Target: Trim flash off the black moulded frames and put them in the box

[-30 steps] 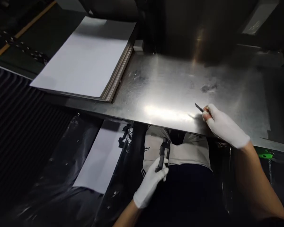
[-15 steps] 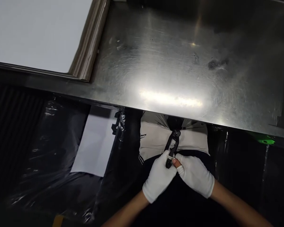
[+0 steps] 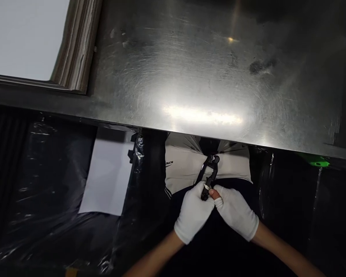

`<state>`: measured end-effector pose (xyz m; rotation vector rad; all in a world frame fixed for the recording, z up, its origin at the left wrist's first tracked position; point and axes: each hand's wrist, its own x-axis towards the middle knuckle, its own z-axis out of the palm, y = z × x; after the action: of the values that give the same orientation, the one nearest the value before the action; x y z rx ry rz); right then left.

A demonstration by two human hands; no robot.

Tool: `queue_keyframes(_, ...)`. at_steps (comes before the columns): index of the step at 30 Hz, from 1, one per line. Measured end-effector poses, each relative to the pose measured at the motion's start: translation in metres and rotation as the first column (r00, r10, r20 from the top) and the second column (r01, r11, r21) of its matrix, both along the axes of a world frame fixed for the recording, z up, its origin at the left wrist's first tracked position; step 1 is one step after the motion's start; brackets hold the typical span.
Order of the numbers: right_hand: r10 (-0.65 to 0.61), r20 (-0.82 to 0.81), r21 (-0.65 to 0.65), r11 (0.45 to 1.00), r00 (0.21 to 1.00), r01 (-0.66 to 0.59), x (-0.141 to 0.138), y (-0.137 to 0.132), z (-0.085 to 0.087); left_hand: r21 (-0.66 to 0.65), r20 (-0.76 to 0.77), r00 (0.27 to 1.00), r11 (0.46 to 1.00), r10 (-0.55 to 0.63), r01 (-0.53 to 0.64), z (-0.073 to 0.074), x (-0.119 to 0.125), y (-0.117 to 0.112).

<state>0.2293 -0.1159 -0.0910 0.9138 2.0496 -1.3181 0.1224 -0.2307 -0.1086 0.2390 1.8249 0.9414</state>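
Both my hands wear white gloves and meet in front of my lap, below the near edge of the steel table (image 3: pixel 207 88). My left hand (image 3: pixel 193 212) is closed around a black knife holder (image 3: pixel 208 176) that points up toward the table edge. My right hand (image 3: pixel 237 211) is closed in a pinch, with a bare fingertip showing, on a small blade (image 3: pixel 205 187) at the holder's lower end.
A thick stack of white sheets (image 3: pixel 25 36) lies on the table's far left. Black plastic film (image 3: pixel 46 184) drapes below the table on the left, with a white sheet (image 3: pixel 108 177) on it. A green object (image 3: pixel 315 162) sits under the table edge at right.
My right hand lifted the small blade off the table top and brought it down to the holder in my left hand. The view dropped toward my lap.
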Motion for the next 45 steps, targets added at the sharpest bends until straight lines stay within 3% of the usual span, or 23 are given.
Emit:
queue_keyframes(6,0.011,0.042,0.041,0.999,0.999,-0.013,-0.005,0.001,0.003,-0.002,-0.004,0.999,0.999,-0.034,0.034,0.001,0.003,0.001)
queue_keyframes(9,0.036,-0.041,-0.018,0.999,0.999,-0.036,0.003,0.011,0.006,0.012,0.039,0.998,0.999,-0.045,0.044,0.006,-0.005,0.000)
queue_keyframes(12,-0.042,-0.184,-0.168,0.986,0.982,0.011,0.019,0.030,0.011,0.177,0.245,0.961,0.980,-0.129,0.087,0.010,-0.027,-0.005)
queue_keyframes(14,-0.155,-0.199,-0.248,0.963,0.968,0.103,0.031,0.042,0.014,0.302,0.418,0.880,0.948,-0.225,0.099,0.011,-0.043,-0.009)
queue_keyframes(16,-0.216,-0.178,-0.291,0.943,0.960,0.159,0.038,0.047,0.016,0.338,0.482,0.826,0.932,-0.293,0.133,0.011,-0.053,-0.011)
queue_keyframes(18,-0.198,-0.165,-0.287,0.947,0.966,0.145,0.041,0.044,0.018,0.244,0.326,0.882,0.932,-0.339,0.268,0.013,-0.052,-0.009)
queue_keyframes(20,-0.120,-0.138,-0.208,0.974,0.983,0.089,0.040,0.034,0.019,0.020,0.030,0.907,0.908,-0.420,0.419,0.018,-0.044,-0.004)
queue_keyframes(23,0.033,-0.057,-0.031,0.999,0.998,-0.035,0.036,0.017,0.019,-0.262,-0.206,0.788,0.808,-0.581,0.528,0.026,-0.028,0.002)
queue_keyframes(27,0.200,0.045,0.086,0.975,0.979,-0.203,0.032,0.008,0.017,-0.413,-0.279,0.644,0.695,-0.712,0.589,0.032,-0.018,0.002)
queue_keyframes(30,0.278,0.097,0.122,0.950,0.956,-0.289,0.031,0.009,0.019,-0.454,-0.321,0.598,0.673,-0.735,0.584,0.031,-0.015,0.001)
queue_keyframes(34,0.313,0.144,0.121,0.936,0.939,-0.331,0.027,0.010,0.022,-0.468,-0.408,0.559,0.692,-0.721,0.550,0.027,-0.010,-0.002)
queue_keyframes(39,0.286,0.178,0.091,0.948,0.942,-0.305,0.023,0.008,0.025,-0.475,-0.522,0.504,0.726,-0.688,0.498,0.019,-0.003,-0.008)
queue_keyframes(45,0.189,0.133,0.083,0.976,0.973,-0.201,0.026,0.003,0.025,-0.478,-0.581,0.492,0.761,-0.649,0.439,0.015,0.004,-0.015)
